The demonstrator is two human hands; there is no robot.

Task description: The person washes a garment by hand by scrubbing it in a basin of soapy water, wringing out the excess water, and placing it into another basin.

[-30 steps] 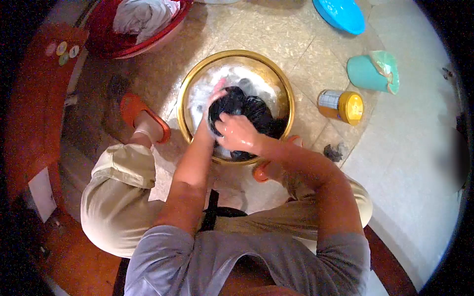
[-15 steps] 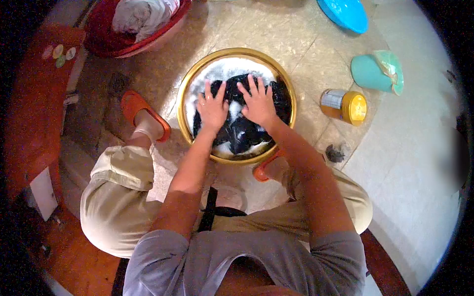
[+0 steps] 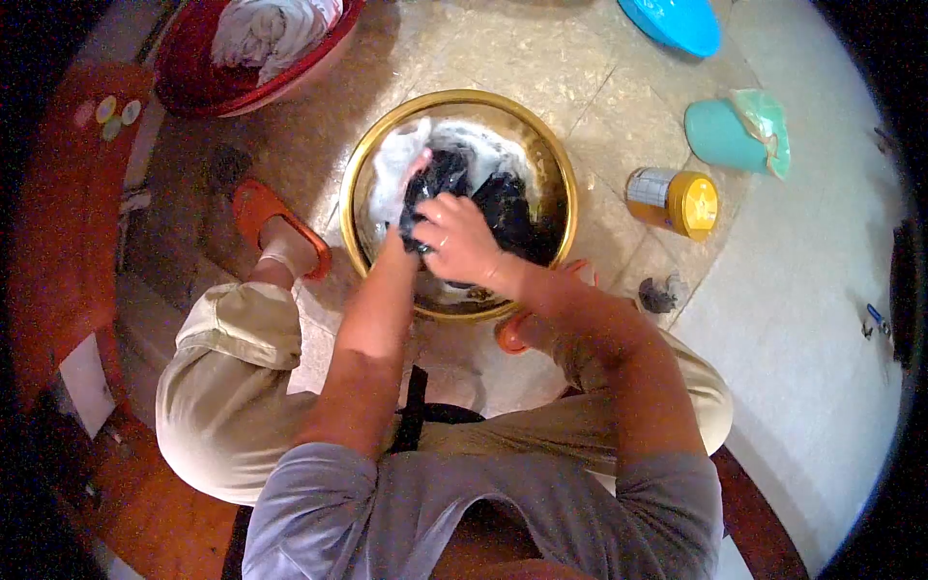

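Observation:
A gold-rimmed metal basin [image 3: 570, 198] stands on the floor in front of me, with white suds [image 3: 387, 164] and soaked black cloth [image 3: 507, 208] inside. Part of that cloth lies bunched over my left hand [image 3: 414, 174], which is mostly hidden; a few fingertips show at its far side. My right hand [image 3: 456, 237] reaches across to the left, its fingers curled onto the same bunch just above the left wrist.
A red basin [image 3: 280, 92] with white cloth [image 3: 271, 34] stands at the upper left. To the right are a yellow-lidded tub [image 3: 672, 201], a teal container [image 3: 725, 135] and a blue basin [image 3: 677, 24]. Orange slippers [image 3: 280, 227] are on my feet.
Both hands were spread flat on the black cloth. Now the right has swung left onto a gathered bunch of it, and the left has slipped beneath that bunch.

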